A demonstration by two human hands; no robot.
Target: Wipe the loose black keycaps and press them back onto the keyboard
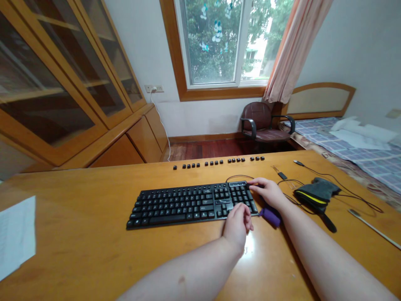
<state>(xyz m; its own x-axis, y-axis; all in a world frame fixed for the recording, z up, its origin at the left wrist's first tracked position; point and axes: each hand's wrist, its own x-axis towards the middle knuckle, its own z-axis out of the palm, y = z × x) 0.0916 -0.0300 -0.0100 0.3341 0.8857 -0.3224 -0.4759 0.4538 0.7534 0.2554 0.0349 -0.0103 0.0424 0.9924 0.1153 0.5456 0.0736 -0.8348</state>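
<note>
A black keyboard [191, 204] lies on the wooden desk [94, 234]; its top function-key row is bare. A row of loose black keycaps [216, 162] lines the desk's far edge. My left hand [238, 223] is curled at the keyboard's front right corner, fingers closed over the number pad's lower keys. My right hand [266, 191] rests on the keyboard's right end, fingers bent over its top right corner. A purple tool [270, 215] lies under my right wrist; whether the hand grips it is hidden.
A dark grey pouch with yellow trim [316, 194], black cables [344, 190] and a thin stick [372, 228] lie to the right. A white paper [15, 236] sits at the left edge. Cabinets stand left; a chair [263, 123] and bed [360, 146] beyond.
</note>
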